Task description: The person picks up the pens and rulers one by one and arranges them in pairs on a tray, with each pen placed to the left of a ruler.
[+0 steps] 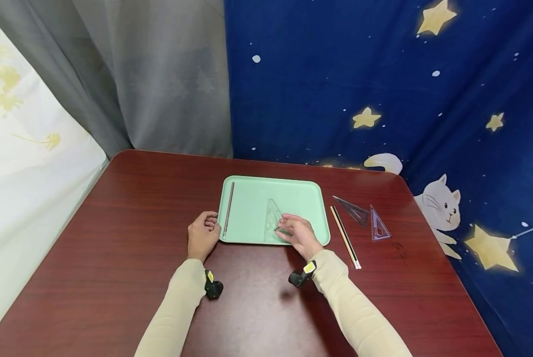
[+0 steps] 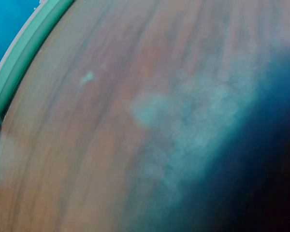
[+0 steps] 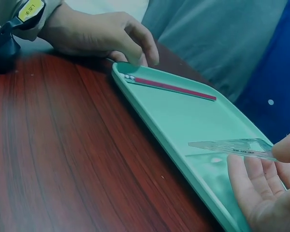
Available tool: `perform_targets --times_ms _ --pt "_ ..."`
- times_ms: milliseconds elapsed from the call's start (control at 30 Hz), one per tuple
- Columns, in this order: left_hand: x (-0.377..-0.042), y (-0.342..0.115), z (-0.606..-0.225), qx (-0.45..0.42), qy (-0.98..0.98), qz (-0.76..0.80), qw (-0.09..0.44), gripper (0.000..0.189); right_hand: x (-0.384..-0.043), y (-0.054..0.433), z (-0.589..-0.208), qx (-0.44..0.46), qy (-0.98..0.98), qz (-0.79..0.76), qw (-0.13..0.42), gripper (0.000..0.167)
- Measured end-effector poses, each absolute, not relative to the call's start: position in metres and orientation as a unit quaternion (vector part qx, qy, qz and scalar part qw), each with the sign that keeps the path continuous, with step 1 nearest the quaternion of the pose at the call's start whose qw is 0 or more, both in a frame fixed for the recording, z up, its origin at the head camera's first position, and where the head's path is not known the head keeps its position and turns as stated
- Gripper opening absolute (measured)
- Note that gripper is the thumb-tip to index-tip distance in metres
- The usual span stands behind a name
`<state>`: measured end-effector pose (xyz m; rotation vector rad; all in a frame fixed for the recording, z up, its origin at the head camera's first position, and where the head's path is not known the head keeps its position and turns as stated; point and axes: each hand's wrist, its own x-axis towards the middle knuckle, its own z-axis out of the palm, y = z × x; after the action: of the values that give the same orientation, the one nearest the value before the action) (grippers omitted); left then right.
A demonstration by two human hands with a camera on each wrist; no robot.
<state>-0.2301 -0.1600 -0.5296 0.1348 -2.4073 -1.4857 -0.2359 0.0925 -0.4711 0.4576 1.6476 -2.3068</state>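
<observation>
My right hand (image 1: 299,235) pinches a clear set square (image 1: 272,218) between thumb and fingers, over the right half of a mint-green tray (image 1: 253,184). Seen from the right wrist, the set square (image 3: 237,146) is held almost flat above the tray floor, the thumb on top and the fingers beneath. My left hand (image 1: 203,236) grips the tray's near left corner with curled fingers. A dark red pencil (image 1: 229,208) lies inside the tray along its left side. The left wrist view shows just the tray's rim (image 2: 24,50) and blurred tabletop, with the left hand out of sight.
Right of the tray, two pencils (image 1: 345,237), one black and one light wood, lie side by side on the brown table (image 1: 150,198). Beyond them are two more clear set squares, one dark-looking (image 1: 353,210) and one purplish (image 1: 378,225). Curtains hang behind the table.
</observation>
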Motion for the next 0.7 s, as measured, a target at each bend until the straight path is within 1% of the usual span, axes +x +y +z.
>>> perform_targets --times_ms 700 --pt "-0.23 -0.16 -0.526 0.05 -0.84 -0.519 0.15 0.024 -0.251 0.052 -0.479 0.149 0.558 -0.802 0.151 0.046"
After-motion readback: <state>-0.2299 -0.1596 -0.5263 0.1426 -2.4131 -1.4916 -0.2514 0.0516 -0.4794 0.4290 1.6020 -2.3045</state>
